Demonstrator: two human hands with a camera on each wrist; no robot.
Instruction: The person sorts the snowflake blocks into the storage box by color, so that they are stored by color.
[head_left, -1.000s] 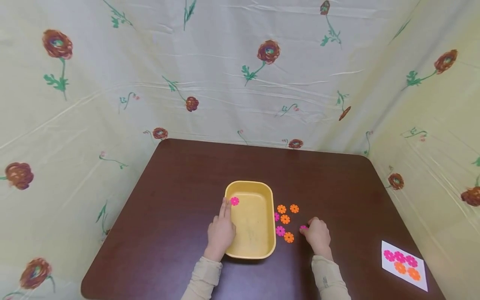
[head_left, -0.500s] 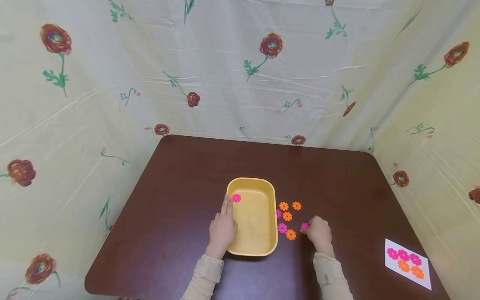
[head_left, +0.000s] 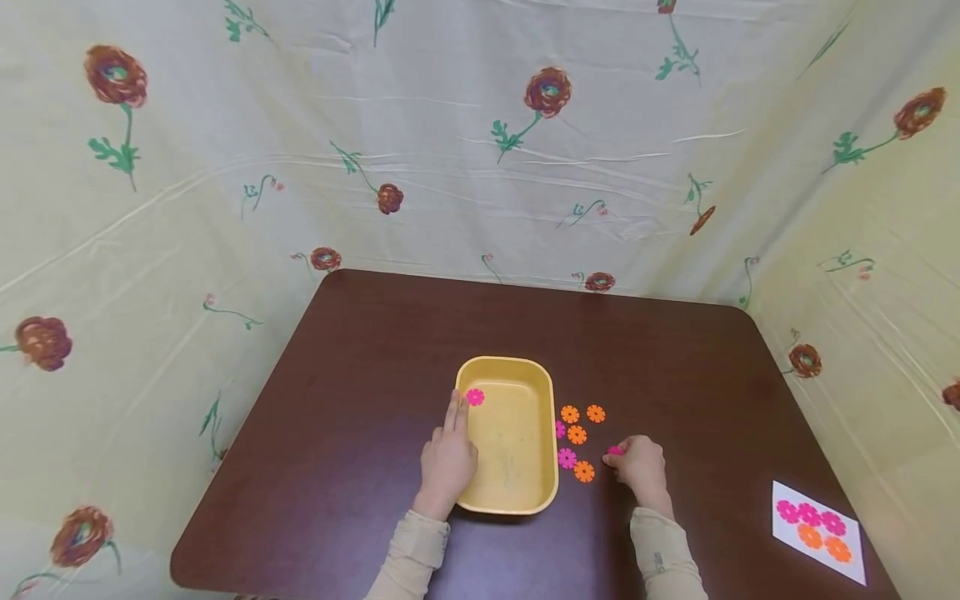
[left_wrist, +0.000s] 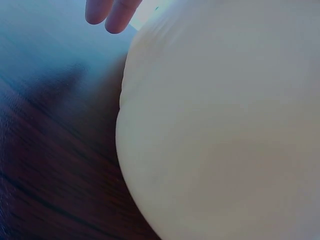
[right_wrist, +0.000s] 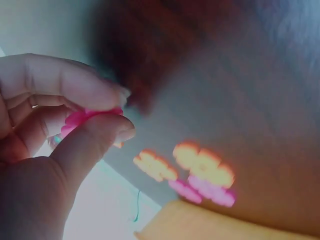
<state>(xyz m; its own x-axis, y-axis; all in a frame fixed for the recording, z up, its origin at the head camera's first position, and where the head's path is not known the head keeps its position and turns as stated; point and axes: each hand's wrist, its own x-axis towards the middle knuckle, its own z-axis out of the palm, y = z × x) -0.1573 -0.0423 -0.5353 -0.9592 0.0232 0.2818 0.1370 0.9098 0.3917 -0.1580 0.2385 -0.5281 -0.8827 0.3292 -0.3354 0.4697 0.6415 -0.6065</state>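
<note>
A yellow tray (head_left: 510, 500) sits mid-table with one pink flower disc (head_left: 475, 397) inside near its left wall. My left hand (head_left: 447, 454) rests on the tray's left rim, two fingers (left_wrist: 111, 11) straight along it. The tray's pale wall (left_wrist: 225, 125) fills the left wrist view. My right hand (head_left: 636, 463) pinches a pink flower disc (head_left: 614, 451) between thumb and finger (right_wrist: 95, 87), just right of loose discs. Several orange discs (head_left: 577, 434) and pink discs (head_left: 567, 458) lie on the dark table beside the tray's right wall.
A white card (head_left: 819, 531) printed with pink and orange flowers lies at the table's (head_left: 360, 367) front right corner. Flowered cloth (head_left: 480, 142) walls the table on three sides. The table's rounded edge runs close at the left and front.
The right hand has lifted the pink disc slightly off the table. The left hand stays on the tray rim. The head view shifted a little.
</note>
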